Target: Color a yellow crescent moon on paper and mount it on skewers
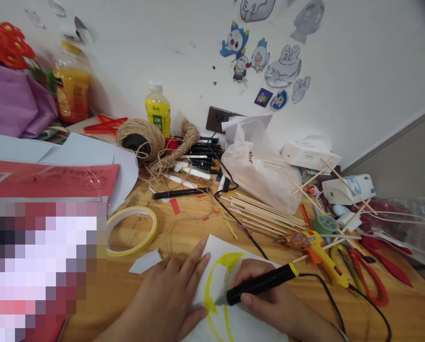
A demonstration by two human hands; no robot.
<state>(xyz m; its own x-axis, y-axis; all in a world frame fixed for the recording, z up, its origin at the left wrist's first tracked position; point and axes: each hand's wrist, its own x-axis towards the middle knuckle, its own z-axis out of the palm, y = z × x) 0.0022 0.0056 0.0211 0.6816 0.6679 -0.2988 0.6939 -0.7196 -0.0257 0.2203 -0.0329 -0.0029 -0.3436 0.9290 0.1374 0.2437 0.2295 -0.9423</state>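
Observation:
A white sheet of paper (217, 251) lies at the near edge of the wooden table (184, 228), with a curved yellow shape (209, 289) coloured on it. My left hand (175, 294) lies flat on the sheet's left side, fingers stretched out, pinning it down. My right hand (273, 304) is closed round a black marker (260, 284) with a yellow end cap, its tip resting on the yellow shape.
A roll of yellow tape (131, 230) lies left of the paper. Behind are wooden sticks (265, 211), a plastic bag (258, 166), black markers (201, 152), twine (141, 135) and a yellow bottle (158, 109). A yellow glue gun (323, 254) and red scissors (369, 278) lie right.

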